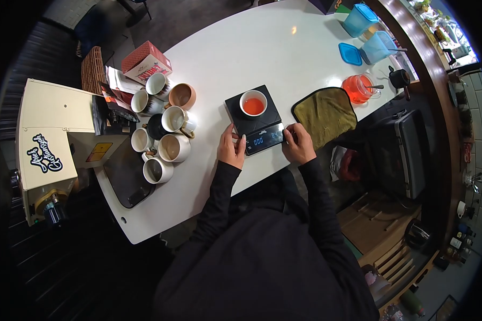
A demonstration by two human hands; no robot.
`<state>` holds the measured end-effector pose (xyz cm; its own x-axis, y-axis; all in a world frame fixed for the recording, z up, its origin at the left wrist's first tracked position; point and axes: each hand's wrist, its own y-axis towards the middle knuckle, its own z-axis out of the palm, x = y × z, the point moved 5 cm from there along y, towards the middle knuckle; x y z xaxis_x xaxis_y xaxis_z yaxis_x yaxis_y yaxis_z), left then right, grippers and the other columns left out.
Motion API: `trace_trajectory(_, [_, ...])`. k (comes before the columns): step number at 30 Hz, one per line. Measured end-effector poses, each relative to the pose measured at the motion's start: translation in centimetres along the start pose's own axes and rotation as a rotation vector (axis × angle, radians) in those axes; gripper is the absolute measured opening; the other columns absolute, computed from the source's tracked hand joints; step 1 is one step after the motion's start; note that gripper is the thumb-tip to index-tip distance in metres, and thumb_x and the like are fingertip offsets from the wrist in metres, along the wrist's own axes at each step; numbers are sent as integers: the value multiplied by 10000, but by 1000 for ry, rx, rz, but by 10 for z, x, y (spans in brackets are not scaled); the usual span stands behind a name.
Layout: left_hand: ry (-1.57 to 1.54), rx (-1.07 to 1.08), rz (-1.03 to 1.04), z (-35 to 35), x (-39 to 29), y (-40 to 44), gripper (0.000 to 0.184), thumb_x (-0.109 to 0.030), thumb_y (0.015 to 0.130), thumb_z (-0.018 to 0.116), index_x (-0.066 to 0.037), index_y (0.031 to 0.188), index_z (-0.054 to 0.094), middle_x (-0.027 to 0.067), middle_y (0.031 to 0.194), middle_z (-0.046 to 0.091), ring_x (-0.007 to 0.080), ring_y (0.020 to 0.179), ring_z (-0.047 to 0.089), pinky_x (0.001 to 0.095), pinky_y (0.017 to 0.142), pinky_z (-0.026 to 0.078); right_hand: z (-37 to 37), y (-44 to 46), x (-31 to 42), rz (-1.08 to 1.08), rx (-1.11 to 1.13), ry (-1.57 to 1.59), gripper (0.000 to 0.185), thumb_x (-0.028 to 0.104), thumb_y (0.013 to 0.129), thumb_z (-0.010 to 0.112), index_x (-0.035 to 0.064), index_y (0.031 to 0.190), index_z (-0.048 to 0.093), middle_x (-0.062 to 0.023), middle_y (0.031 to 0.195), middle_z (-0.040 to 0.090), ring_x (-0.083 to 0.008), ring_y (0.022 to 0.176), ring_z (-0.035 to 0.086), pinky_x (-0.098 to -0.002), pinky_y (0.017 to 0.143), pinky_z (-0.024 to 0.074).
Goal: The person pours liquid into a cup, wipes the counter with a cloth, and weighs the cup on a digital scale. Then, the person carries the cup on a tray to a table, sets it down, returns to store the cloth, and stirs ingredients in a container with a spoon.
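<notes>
A black digital scale (270, 116) lies on the white table with its blue display lit. On its platform stands a small white cup (246, 111) of red-orange liquid. My left hand (231, 151) holds the scale's left edge near the display, thumb at the front corner. From the other side, my right hand (301, 144) grips the right edge beside the display, its fingers curled. An olive-green cloth (326, 115) with a dark border lies just right of my right hand.
Several mugs and cups (173, 147) crowd the left, by a black tray (124, 179), a red box (146, 60) and a cream machine (48, 139). At right stand a glass jug of red liquid (357, 91), a blue lid (350, 53) and blue containers (379, 48).
</notes>
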<state>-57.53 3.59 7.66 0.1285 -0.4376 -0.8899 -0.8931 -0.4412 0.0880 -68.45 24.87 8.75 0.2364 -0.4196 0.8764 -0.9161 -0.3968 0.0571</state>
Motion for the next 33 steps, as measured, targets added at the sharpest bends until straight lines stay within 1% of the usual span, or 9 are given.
trace_trajectory(8, [30, -10, -55, 3, -2, -1, 510, -195, 938, 629, 15, 1357, 430, 115, 1002, 537, 149, 656, 577, 261, 529, 498, -5, 2, 2, 0, 33, 45, 146, 149, 904, 605, 4, 898, 587, -157, 843, 565, -332, 765, 583, -374, 694, 460])
trace_trajectory(10, [25, -20, -49, 4, -2, -2, 501, -188, 959, 599, -2, 1387, 419, 87, 963, 541, 119, 609, 558, 251, 548, 461, -6, 3, 0, -8, 57, 71, 135, 139, 899, 605, 5, 903, 594, -160, 844, 577, -332, 767, 589, -375, 693, 464])
trace_trajectory(14, [22, -29, -84, 6, 0, -2, 512, -202, 960, 604, -11, 1396, 415, 75, 960, 538, 114, 614, 551, 248, 546, 453, -9, 7, -2, -22, 77, 94, 130, 134, 897, 606, 4, 901, 604, -159, 828, 589, -315, 750, 599, -364, 681, 469])
trace_trajectory(16, [24, -22, -104, 7, 1, -2, 516, -221, 951, 620, 0, 1370, 413, 114, 989, 516, 157, 661, 573, 273, 565, 504, -10, 8, -5, 43, 134, 110, 137, 138, 895, 610, 1, 899, 611, -153, 809, 599, -290, 717, 601, -351, 663, 471])
trace_trajectory(20, [50, -40, -99, 7, 0, -2, 526, -235, 950, 624, 2, 1370, 413, 112, 987, 515, 154, 660, 567, 276, 568, 501, -14, 13, -8, 75, 181, 135, 148, 148, 898, 613, -1, 895, 622, -142, 769, 610, -259, 669, 599, -337, 639, 470])
trace_trajectory(22, [13, -29, -134, 8, 0, -3, 525, -241, 948, 628, 3, 1365, 421, 110, 989, 515, 148, 652, 561, 279, 563, 494, -15, 16, -11, 72, 199, 168, 160, 158, 903, 610, -1, 904, 633, -135, 745, 623, -243, 646, 601, -330, 629, 473])
trace_trajectory(29, [75, -64, -98, 9, 2, -3, 516, -253, 944, 633, 10, 1345, 444, 111, 993, 515, 148, 642, 563, 287, 559, 491, -19, 22, -8, 40, 257, 159, 169, 158, 906, 596, -5, 899, 642, -143, 733, 640, -242, 635, 620, -330, 626, 482])
trace_trajectory(31, [23, -56, -126, 10, 3, -3, 512, -255, 945, 632, 8, 1343, 447, 115, 997, 519, 160, 673, 581, 287, 568, 497, -19, 23, -6, 39, 257, 120, 166, 148, 923, 593, -14, 910, 624, -126, 693, 598, -173, 625, 571, -314, 613, 462])
trace_trajectory(33, [39, -60, -110, 10, 6, -3, 506, -251, 946, 630, 6, 1343, 450, 117, 999, 521, 165, 692, 589, 286, 573, 500, -18, 24, -3, 38, 249, 85, 166, 146, 921, 595, -17, 899, 619, -131, 686, 593, -179, 615, 572, -318, 605, 460])
